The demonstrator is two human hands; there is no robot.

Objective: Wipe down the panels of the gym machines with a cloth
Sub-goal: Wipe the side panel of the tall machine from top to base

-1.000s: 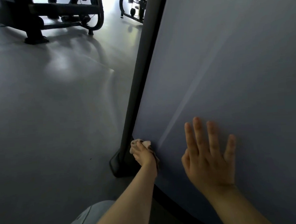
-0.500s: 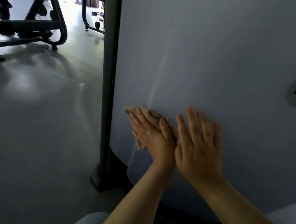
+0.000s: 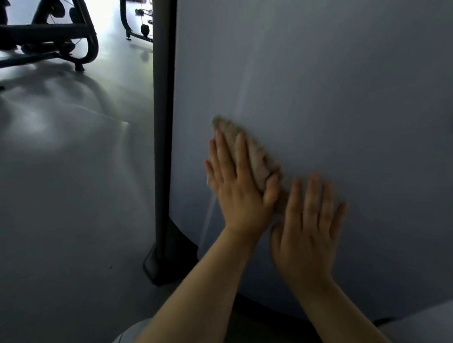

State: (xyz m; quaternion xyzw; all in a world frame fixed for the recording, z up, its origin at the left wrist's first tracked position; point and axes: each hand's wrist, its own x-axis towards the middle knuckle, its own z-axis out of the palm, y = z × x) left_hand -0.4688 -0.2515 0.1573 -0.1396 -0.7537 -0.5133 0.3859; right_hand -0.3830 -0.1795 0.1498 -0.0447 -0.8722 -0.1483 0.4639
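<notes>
A large smooth grey panel [image 3: 333,74] of a gym machine fills the right half of the view. A small beige cloth [image 3: 250,146] lies flat against it, low on the panel's left part. My left hand [image 3: 240,186] presses the cloth onto the panel with straight fingers, the thumb at the cloth's lower end. My right hand [image 3: 305,227] lies flat on the bare panel just right of and below the left hand, fingers spread and slightly blurred.
A dark upright post [image 3: 165,122] with a foot on the floor borders the panel's left edge. Glossy grey floor [image 3: 63,180] spreads to the left. Black frames of other gym machines [image 3: 42,36] stand at the far top left. My knee shows at the bottom.
My left hand has slid the cloth up from the panel's bottom corner by the post to higher on the panel, fingers now straight. My right hand stays flat beside it.
</notes>
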